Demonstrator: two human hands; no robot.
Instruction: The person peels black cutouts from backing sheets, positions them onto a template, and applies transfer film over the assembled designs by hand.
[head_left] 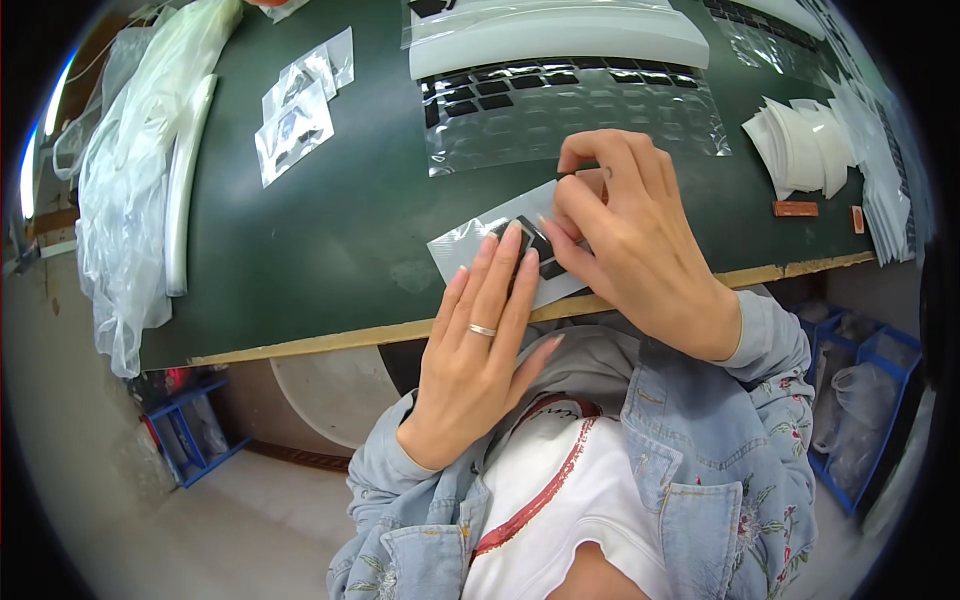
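Observation:
A small clear-and-white film sheet (460,242) with black adhesive pieces (536,243) lies slanted at the table's near edge. My left hand (480,325), a ring on one finger, lies flat on it with fingers stretched over the black pieces. My right hand (630,225) is bent over the sheet's right part, its thumb tip beside a black piece and its index finger curled. A dark bit shows by the curled fingertips, too small to name. Just beyond lies a clear sheet (570,125) with rows of black pieces along its top and left.
White curved strips (560,45) lie at the far side. Small film packets (295,130) rest at the left, near long plastic bags (140,160). On the right are a stack of white slips (800,150) and a reddish-brown block (795,209). Blue crates (865,400) stand below the table.

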